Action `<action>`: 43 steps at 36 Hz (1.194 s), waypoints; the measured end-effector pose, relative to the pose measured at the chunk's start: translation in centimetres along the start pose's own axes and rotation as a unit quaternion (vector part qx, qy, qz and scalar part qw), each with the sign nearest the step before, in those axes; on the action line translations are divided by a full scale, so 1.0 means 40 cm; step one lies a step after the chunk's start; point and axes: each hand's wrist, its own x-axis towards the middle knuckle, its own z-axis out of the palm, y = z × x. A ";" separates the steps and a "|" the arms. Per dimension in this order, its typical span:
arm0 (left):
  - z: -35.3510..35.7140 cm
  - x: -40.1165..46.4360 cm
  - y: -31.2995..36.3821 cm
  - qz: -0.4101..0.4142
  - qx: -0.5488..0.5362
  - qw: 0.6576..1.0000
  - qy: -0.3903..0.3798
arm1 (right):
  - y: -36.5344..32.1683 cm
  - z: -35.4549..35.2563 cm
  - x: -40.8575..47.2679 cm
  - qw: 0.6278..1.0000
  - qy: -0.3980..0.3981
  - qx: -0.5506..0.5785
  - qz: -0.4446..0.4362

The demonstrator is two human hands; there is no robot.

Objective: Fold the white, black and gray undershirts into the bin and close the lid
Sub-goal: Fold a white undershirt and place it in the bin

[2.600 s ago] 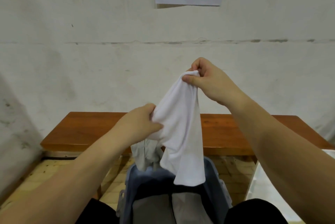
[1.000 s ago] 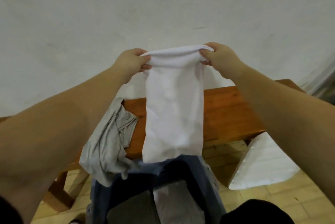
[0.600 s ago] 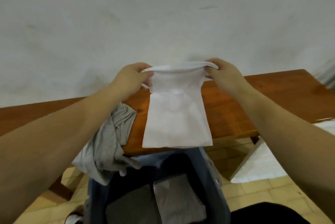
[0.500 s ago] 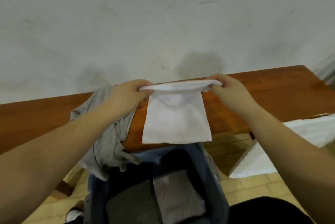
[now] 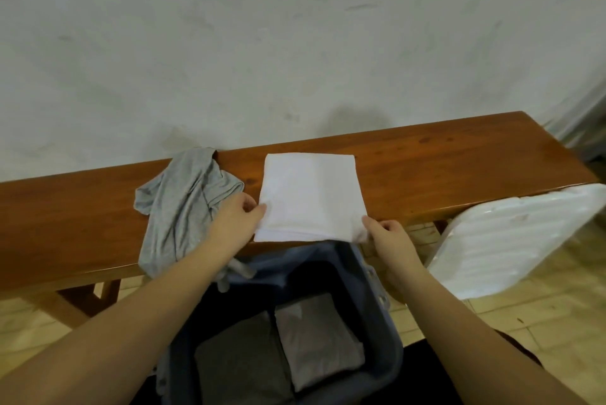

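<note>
White undershirt (image 5: 311,194) lies folded on the bench (image 5: 459,162); soft, light, limp; left hand (image 5: 241,219) and right hand (image 5: 388,237) pinch its near corners.

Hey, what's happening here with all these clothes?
A person is folding undershirts to pack into a bin. The white undershirt lies folded flat on the wooden bench, its near edge hanging slightly over. The left hand and right hand pinch its two near corners. A crumpled gray undershirt waits beside it. The blue bin below stands open with folded garments already inside.
</note>
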 end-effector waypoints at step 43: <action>-0.018 -0.325 -0.172 -0.202 -0.423 0.861 -0.199 | 0.072 -0.050 -0.106 0.923 -0.340 -0.022 0.177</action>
